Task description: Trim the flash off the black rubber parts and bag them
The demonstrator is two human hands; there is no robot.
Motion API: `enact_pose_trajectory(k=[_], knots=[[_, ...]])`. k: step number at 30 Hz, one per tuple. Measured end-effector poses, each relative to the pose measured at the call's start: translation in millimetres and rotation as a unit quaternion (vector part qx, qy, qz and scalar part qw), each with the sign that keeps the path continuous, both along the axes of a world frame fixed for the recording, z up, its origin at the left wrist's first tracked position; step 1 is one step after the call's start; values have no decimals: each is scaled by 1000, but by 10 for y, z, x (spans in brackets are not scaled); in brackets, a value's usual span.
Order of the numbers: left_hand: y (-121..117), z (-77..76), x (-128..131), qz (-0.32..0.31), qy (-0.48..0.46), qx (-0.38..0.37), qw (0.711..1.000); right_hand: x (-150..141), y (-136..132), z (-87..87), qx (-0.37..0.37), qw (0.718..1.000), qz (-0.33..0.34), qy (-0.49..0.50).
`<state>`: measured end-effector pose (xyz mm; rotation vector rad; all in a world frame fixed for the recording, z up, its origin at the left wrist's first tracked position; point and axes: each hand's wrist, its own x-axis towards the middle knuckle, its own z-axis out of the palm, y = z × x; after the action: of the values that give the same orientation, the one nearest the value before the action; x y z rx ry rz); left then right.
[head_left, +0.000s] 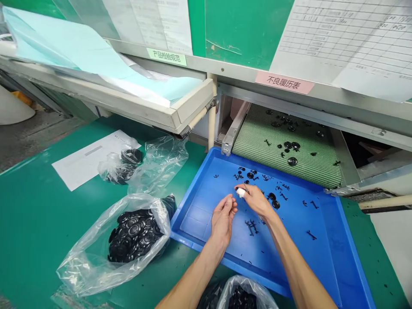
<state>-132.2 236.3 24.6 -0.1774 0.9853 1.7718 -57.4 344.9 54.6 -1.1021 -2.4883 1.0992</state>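
Near bag (268, 297), left bag (92, 268): 2, open, black discs (135, 234) inside. 1 tray (199, 214); above it, left hand (222, 219), fingers closed, contents can't tell; right hand (256, 201), fingers pinching dark bit (237, 188). 3 larger discs (276, 204) in tray. 1 belt (247, 133) beyond.

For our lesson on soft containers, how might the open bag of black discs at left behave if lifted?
The clear bag would probably sag, since its thin film is creased. The black discs would likely shift, being loosely piled, and might spill through the wide-open mouth.
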Motion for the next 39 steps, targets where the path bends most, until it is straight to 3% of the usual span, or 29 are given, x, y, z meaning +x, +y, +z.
enact_pose_trajectory(k=[4,8,12,17,21,27,31,39], knots=[[-21,35,44,-35,59,40,997,244,-282,202,-80,994,3,74],[-43,42,62,-83,112,61,988,314,-471,261,-16,997,-62,41],[-53,57,69,-114,166,65,977,363,-541,306,49,997,-50,45],[-41,70,77,-120,118,80,982,500,-583,333,8,998,-32,53],[-27,70,68,-136,49,79,986,615,-619,255,-59,993,-68,77],[-35,89,67,-133,41,78,987,632,-722,218,83,990,-83,-75],[-38,87,79,-122,60,71,988,606,-754,225,137,989,-31,-48],[-41,41,102,-134,132,73,979,504,-833,171,262,958,-74,-94]])
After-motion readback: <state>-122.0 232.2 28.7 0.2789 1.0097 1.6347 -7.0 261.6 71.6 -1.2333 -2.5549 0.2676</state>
